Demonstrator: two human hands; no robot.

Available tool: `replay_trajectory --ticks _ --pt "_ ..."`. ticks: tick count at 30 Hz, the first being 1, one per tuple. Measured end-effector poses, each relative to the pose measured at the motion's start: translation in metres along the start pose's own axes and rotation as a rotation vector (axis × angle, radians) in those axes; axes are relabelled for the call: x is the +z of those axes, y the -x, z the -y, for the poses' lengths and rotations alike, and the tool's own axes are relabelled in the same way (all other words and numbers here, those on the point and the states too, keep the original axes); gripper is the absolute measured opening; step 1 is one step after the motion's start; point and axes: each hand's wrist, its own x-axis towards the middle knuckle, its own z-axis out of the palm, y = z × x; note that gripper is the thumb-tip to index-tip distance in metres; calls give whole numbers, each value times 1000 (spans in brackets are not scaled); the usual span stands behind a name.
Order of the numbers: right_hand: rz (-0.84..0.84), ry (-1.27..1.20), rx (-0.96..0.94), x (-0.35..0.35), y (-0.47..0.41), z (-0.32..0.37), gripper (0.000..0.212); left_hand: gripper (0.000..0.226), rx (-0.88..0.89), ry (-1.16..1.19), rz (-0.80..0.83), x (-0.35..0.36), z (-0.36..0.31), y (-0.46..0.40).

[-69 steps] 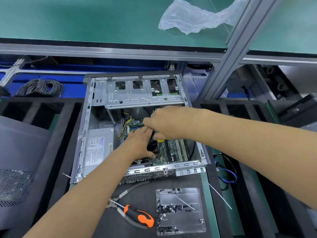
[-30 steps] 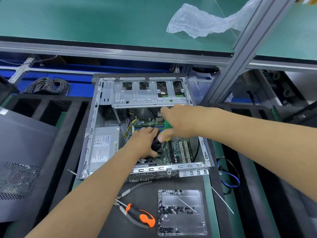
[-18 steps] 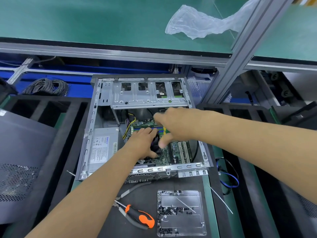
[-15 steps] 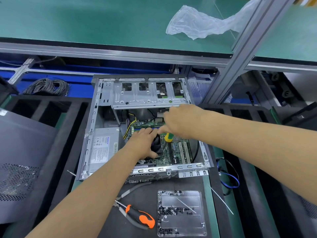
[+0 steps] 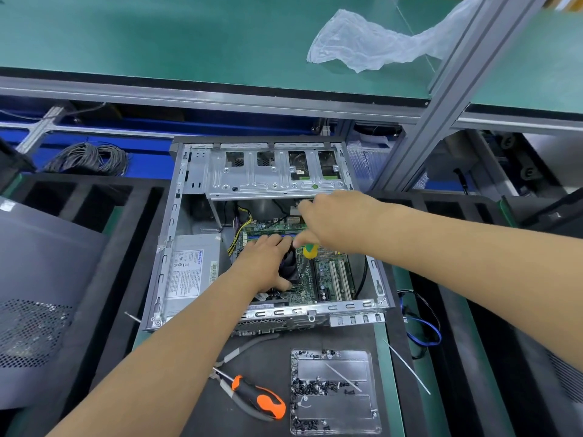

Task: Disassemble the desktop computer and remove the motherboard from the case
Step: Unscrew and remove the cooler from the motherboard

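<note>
Since half a second ago little has shifted: the right hand (image 5: 334, 220) keeps its place over the far middle of the board, and the yellow-and-green screwdriver handle (image 5: 310, 250) again shows just under its thumb, upright beside the black cooler (image 5: 290, 268). A second ago that handle was mostly covered by the fingers, so the hand looks to be re-gripping between turns. I judge a board or cooler screw is being worked loose, not yet out.

Largest first: the case (image 5: 164, 272) lies open on the black mat, drive cage at the far end, silver power supply (image 5: 189, 272) along its left side. The motherboard (image 5: 328, 279) is seated flat on the case floor, white slots showing on its right, cables still plugged at its far edge. So removal is some way off.

The left hand (image 5: 265, 266) rests on the cooler, fingers curled over its top, thumb hooked under the near edge. The right hand's fingers are bent downward around the driver, but whether they pinch its shaft is hidden.

Near the case front lie an orange-handled screwdriver (image 5: 262, 398) and a clear tray (image 5: 334, 392) of loose screws.
</note>
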Motion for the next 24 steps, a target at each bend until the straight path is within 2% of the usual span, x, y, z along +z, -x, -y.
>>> replay_trajectory --ticks 3,5,8,11,12,14,15,17,19,21,24 --pt "-55 82 -305 1 4 1 32 96 2 -20 17 0 0 0" --pt "-71 60 -421 3 5 0 25 90 -5 17 17 0 0 0" --pt "-25 -113 -350 6 6 1 28 87 4 20 1 0 0 0" --pt "59 -251 -99 4 7 -1 53 92 0 -4 -5 1 0 -1" --pt "58 -162 -51 3 7 0 53 94 -8 8 -2 1 0 -1" --pt "30 157 -88 1 7 2 38 98 -6 0 7 1 1 -2" --pt "24 230 -113 0 7 2 35 100 -1 -14 14 2 1 -3" --pt "8 218 -180 -1 9 1 33 102 -1 -29 24 2 2 -3" --pt "-28 151 -262 -1 10 -2 25 105 -3 -43 27 3 2 -3" --pt "-25 14 -274 2 10 -6 28 105 -1 -47 23 3 2 -3" --pt "61 -318 -149 2 10 -2 49 100 -3 -22 12 3 2 -3"
